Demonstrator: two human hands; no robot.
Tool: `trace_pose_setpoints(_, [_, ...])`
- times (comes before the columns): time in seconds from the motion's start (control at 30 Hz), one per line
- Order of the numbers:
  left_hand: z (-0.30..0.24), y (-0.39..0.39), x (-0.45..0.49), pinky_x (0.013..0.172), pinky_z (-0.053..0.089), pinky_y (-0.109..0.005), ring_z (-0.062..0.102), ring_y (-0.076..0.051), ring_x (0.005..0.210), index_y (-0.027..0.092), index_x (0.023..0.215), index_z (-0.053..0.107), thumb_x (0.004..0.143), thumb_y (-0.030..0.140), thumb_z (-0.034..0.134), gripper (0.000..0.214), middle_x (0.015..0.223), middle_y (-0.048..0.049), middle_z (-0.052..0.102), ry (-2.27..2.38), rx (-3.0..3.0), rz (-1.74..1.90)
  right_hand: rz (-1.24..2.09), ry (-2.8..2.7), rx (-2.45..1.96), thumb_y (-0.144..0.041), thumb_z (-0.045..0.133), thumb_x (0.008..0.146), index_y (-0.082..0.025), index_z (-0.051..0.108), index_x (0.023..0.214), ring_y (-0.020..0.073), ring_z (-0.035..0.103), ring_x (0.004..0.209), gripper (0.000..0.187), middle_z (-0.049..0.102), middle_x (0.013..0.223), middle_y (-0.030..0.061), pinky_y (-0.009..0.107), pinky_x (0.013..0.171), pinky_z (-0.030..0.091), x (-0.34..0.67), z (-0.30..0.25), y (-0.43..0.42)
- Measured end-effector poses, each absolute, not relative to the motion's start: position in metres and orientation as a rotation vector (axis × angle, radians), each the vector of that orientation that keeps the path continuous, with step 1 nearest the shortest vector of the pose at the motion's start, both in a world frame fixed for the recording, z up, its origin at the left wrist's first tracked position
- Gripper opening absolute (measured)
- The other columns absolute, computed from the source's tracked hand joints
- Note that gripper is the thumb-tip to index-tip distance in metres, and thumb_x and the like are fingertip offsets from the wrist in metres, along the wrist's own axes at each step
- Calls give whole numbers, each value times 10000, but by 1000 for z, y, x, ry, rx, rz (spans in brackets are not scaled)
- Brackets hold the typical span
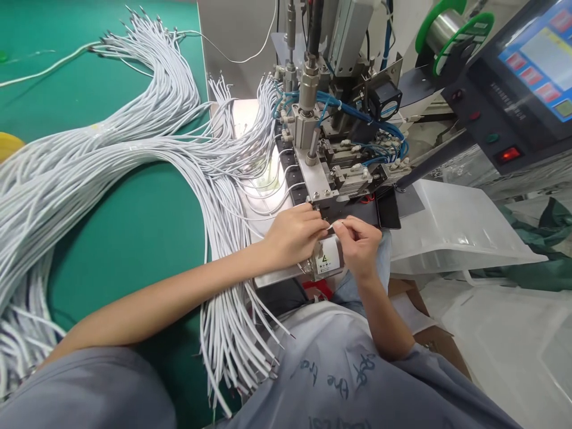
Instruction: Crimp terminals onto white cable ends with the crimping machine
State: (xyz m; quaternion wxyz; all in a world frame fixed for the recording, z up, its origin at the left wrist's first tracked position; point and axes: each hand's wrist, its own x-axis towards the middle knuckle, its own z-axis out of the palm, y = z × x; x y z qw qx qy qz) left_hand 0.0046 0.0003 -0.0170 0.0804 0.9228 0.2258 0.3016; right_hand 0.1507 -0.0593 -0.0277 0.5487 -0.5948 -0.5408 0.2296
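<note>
Both hands meet at the near end of a bench machine [319, 179] with metal cylinders and blue air hoses. My left hand [297, 235] is closed with its fingertips pinched around a thin white cable [329, 226]. Close beside it, my right hand [358, 241] pinches the same cable between thumb and fingers. The cable's tip is too small to make out. A clear plastic pack with a white label [328, 257] lies just below the hands. Several white cables [268, 205] run from the machine's edge across a pale plate to the left.
Large bundles of white cables [134, 149] spread over a green mat [129, 220], with ends hanging toward my lap. A solder wire spool [447, 30] and a control panel [531, 71] stand upper right. Translucent plastic bins [460, 226] sit at right. A black phone-like slab [388, 208] lies by the machine.
</note>
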Motion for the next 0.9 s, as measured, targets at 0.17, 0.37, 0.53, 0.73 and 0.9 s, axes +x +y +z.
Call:
trace_pose_setpoints(0.17, [-23,1,5,527,396,-202,540,-100,593,129,861,637,915,214,393,264,689,-25,589,698,2638,641,606,-1170,-1478,-300,552,810,-161,610,610,88,361,513,250,383,532,-42,242,509,336,149,-44,-58])
trace_pose_setpoints(0.37, [-24,10,4,521,409,-220,531,-96,554,95,920,591,869,96,369,227,884,-75,558,823,2868,94,893,-1138,-1543,-317,512,804,-162,670,792,138,537,667,222,617,696,19,270,627,436,177,-69,-46])
trace_pose_setpoints(0.53, [-22,10,5,592,461,-236,589,-131,654,74,1032,561,833,54,377,271,918,-96,550,814,2888,-49,1049,-1079,-1505,-335,555,755,-154,623,716,97,464,548,197,544,592,-21,233,537,389,176,-74,-37])
trace_pose_setpoints(0.73, [-25,11,5,564,468,-258,596,-152,644,72,1178,516,812,44,394,386,913,-109,567,804,2946,-67,1135,-1050,-1473,-308,585,732,-159,575,668,81,417,512,162,491,549,-46,226,515,354,172,-73,-32])
trace_pose_setpoints(0.9, [-23,12,5,541,462,-242,601,-147,669,98,1138,555,823,71,414,346,921,-104,560,739,2972,-43,1209,-1104,-1431,-317,561,758,-174,525,664,76,418,509,175,488,563,-49,219,506,339,176,-76,-28])
